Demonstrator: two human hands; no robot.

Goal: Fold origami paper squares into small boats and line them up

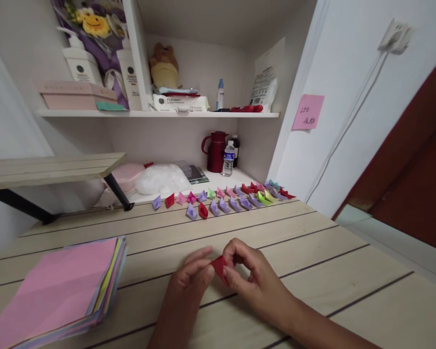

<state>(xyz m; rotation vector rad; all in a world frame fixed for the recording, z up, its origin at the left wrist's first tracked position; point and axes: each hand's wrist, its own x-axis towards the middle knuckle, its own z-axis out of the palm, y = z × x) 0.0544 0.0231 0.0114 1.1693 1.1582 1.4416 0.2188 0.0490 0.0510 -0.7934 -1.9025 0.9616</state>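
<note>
Both hands meet over the wooden table (312, 252) and pinch a small folded piece of red paper (219, 265). My left hand (191, 281) grips its left side with closed fingers. My right hand (250, 278) pinches its right side, fingers curled. Two rows of small folded paper boats (225, 199) in purple, red, pink and green stand farther back on the table. A stack of coloured square paper sheets (61, 291), pink on top, lies at the near left.
A raised wooden shelf board (47, 169) on black legs stands at the left. Behind are a red jug (216, 151), a water bottle (228, 159), a white bag (163, 178) and a wall shelf (156, 114) with bottles. A pink note (308, 111) is on the wall.
</note>
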